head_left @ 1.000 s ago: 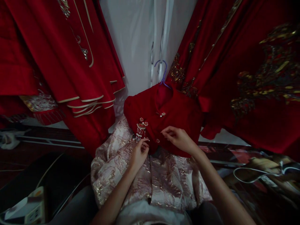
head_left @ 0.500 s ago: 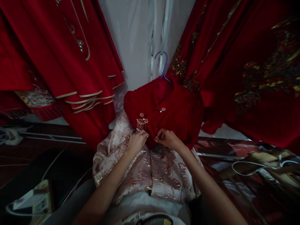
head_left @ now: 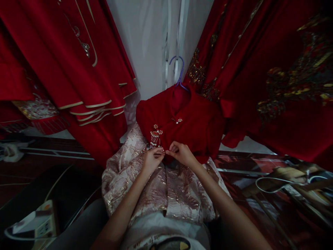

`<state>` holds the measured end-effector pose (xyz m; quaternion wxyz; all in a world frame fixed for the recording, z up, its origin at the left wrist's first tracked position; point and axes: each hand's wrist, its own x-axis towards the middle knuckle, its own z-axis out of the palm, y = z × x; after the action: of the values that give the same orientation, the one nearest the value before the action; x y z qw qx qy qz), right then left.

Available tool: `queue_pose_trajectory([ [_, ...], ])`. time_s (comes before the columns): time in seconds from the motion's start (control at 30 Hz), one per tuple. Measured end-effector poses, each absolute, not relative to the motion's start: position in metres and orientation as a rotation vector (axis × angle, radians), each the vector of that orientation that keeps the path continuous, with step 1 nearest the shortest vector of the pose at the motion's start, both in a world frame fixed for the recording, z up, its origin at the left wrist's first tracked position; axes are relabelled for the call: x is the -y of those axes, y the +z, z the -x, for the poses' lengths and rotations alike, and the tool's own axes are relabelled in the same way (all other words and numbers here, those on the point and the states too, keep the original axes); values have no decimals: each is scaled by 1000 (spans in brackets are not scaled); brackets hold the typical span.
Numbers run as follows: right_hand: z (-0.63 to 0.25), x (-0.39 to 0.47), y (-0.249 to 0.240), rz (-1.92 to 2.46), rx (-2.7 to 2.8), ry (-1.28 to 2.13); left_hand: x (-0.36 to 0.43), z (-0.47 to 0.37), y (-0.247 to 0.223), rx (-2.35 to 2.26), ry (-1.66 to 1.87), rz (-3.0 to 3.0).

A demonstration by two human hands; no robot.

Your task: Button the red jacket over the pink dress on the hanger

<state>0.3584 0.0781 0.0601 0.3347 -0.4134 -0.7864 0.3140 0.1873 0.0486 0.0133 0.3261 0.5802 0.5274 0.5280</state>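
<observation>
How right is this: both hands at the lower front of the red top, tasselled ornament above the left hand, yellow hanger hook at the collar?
The hanger hook at the collar is purple, not yellow, as the head view shows. The rest holds: left hand and right hand at the lower front of the red top, tasselled ornament above the left hand.

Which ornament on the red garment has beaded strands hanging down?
The fan-shaped ornament just above the left hand; the smaller flower-shaped ornament below the collar has none.
</observation>
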Motion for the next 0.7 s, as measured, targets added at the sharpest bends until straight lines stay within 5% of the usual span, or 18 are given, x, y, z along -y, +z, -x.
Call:
queue_pose_trajectory([
  [0.7, -350, -75, 57, 1159, 2068, 647, -47, -189, 10, -1334, 1458, -1459],
])
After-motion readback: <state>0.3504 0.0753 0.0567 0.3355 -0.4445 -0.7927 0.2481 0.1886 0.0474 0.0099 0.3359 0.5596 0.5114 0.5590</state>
